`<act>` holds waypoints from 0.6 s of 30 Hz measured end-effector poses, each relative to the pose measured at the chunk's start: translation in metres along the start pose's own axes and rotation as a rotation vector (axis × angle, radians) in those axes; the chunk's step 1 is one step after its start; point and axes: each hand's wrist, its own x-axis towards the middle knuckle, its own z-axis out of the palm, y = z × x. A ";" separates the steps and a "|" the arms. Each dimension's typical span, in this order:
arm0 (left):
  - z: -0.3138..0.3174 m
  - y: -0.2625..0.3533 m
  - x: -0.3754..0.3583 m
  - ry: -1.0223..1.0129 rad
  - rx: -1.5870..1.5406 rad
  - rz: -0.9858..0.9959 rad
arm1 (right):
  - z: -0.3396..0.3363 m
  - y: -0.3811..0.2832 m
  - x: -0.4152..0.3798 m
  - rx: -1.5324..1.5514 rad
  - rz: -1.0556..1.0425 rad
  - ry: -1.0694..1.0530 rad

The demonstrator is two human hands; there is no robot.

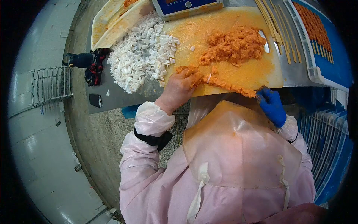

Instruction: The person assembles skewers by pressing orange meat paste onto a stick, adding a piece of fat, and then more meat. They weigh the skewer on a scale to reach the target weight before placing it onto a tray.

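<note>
A skewer of orange meat (231, 87) lies slanted along the front edge of the orange-smeared cutting board (261, 74). At its right end my gloved right hand (271, 106), in blue, is closed round the skewer's end. My bare left hand (181, 87) is closed on orange meat at the other end, its fingertips partly hidden. Behind them on the board is a heap of orange meat (236, 44). To the left, a big pile of white cubes (140, 56) spreads over the metal table (97, 80) and the board's edge.
Bare sticks (285, 31) lie at the right, beside a white-rimmed blue tray (341, 61) of finished skewers (313, 26). A blue scale (186, 9) stands at the back. At the left are a cream tub (115, 28), a dark cloth item (95, 69) and a small black box (95, 100).
</note>
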 end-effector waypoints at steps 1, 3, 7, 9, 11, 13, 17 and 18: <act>-0.003 0.002 0.003 0.001 0.000 0.000 | 0.001 0.001 0.000 0.019 -0.012 0.001; -0.011 0.008 0.010 -0.067 -0.033 0.022 | 0.001 0.001 -0.001 0.038 -0.023 0.001; -0.012 0.007 0.019 -0.164 -0.024 0.030 | 0.000 -0.010 -0.002 0.016 0.034 0.010; -0.013 0.007 0.021 -0.201 -0.014 0.101 | -0.001 -0.012 -0.003 -0.008 0.040 0.007; -0.012 0.005 0.020 -0.207 -0.015 0.104 | -0.001 -0.010 -0.004 -0.041 -0.046 0.017; -0.011 0.004 0.020 -0.213 -0.017 0.106 | 0.000 -0.008 -0.004 -0.052 -0.053 0.020; -0.011 0.004 0.018 -0.210 0.002 0.092 | 0.002 -0.007 -0.007 -0.025 0.010 -0.003; -0.010 0.004 0.017 -0.217 0.023 0.082 | 0.005 -0.005 -0.009 -0.026 0.009 -0.001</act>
